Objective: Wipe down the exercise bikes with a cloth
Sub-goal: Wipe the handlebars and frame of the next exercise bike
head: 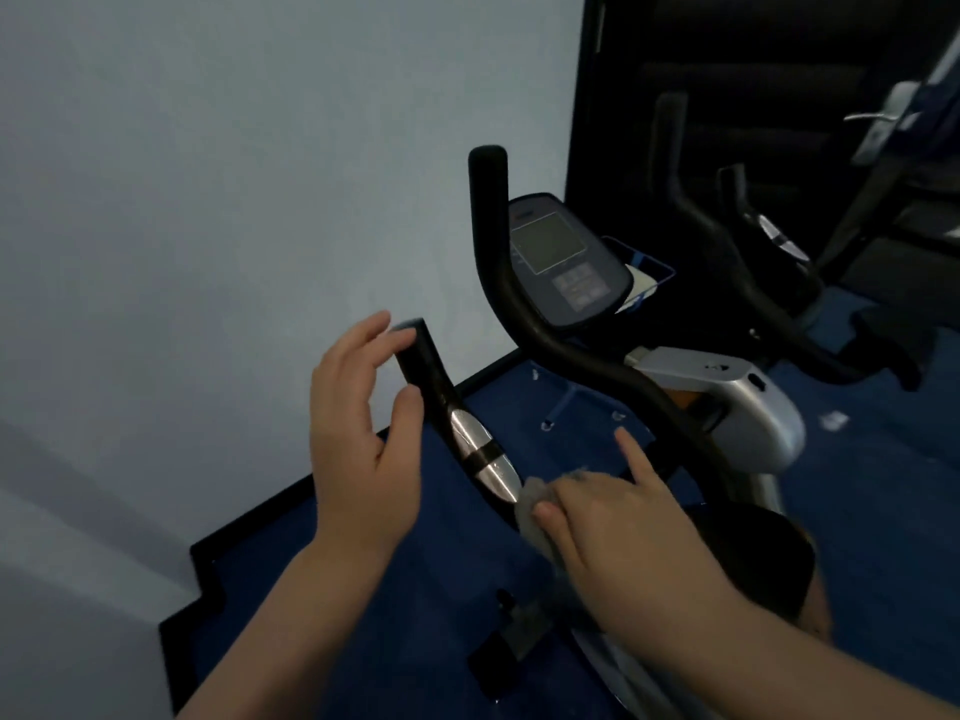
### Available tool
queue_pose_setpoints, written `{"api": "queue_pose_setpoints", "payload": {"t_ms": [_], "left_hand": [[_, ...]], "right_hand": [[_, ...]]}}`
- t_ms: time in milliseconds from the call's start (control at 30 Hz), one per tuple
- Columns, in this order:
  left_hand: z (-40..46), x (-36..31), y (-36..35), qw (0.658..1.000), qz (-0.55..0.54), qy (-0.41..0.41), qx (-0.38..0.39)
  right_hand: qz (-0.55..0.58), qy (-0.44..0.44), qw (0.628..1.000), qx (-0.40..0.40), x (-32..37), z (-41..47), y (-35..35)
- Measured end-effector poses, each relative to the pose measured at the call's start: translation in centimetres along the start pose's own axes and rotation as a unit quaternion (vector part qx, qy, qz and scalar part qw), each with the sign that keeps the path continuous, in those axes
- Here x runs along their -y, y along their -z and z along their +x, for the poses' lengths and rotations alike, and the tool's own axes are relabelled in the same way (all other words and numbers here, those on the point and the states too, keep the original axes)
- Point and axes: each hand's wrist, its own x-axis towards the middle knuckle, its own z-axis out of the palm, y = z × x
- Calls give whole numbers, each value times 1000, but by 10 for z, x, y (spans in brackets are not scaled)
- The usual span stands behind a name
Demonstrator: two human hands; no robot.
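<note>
Wiping in hand on the near exercise bike [748,407] — specifically its left handlebar [447,402], the black bar with two shiny metal sensor plates. Right hand [618,517] pressed over a crumpled grey cloth [530,506], thumb and most fingers clamped on it, index finger stretched forward and free; cloth touching the bar just below the lower metal plate. Left hand [363,433] spread around the upper end of the same bar, grip loose and not closed, thumb resting against the black part near the top and fingertips just beside the end cap — looks like steadying rather than holding. Right handlebar [498,252] rising upright beyond, with the console [566,262] between the two bars, both apparently not being touched. A second bike [774,283] well apart at the right, dim in the dark corner. Blue floor [426,615] under everything.

Judged from this: early in the job, one bar under way, console, frame and the other bike seemingly yet to come. Next move probably calls for sliding the cloth up along the bar over the metal plates toward the end cap — needing the left hand out of the way or shifted, and firm contact wrapped round the tube rather than on one face only. Care around the console buttons later.
</note>
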Motion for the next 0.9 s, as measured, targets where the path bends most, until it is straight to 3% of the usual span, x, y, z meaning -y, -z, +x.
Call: {"api": "queue_pose_setpoints", "payload": {"t_ms": [67, 100, 200, 233, 333, 367, 467, 533, 633, 700, 800, 900], "left_hand": [[13, 7, 3, 999, -18, 6, 43], [18, 10, 4, 997, -29, 14, 67], [25, 17, 5, 991, -76, 35, 102], [26, 19, 7, 989, -92, 42, 108], [28, 26, 15, 982, -117, 42, 145], [29, 28, 17, 979, -121, 40, 161], [31, 33, 19, 974, -133, 29, 181], [30, 35, 17, 973, -139, 25, 180], [25, 34, 11, 973, -157, 39, 164], [22, 32, 11, 970, -171, 61, 163], [23, 32, 14, 970, -159, 62, 175], [27, 30, 18, 969, -140, 78, 190]], "right_hand": [[14, -50, 995, 81, 27, 10, 2], [83, -102, 986, 103, 41, 20, 8], [313, -231, 921, 7, 62, 54, 7], [330, -238, 913, -24, 64, 58, 4], [109, -156, 981, -48, 57, 36, -10], [76, -167, 983, -19, 55, 26, -13], [0, -195, 979, -60, 52, 34, -24], [3, -183, 982, -47, 69, 64, -11], [157, -208, 960, -101, 90, 95, -6], [157, -205, 956, -141, 95, 85, -12], [126, -195, 968, -93, 82, 60, -16], [201, -217, 954, -39, 70, 89, -4]]}}
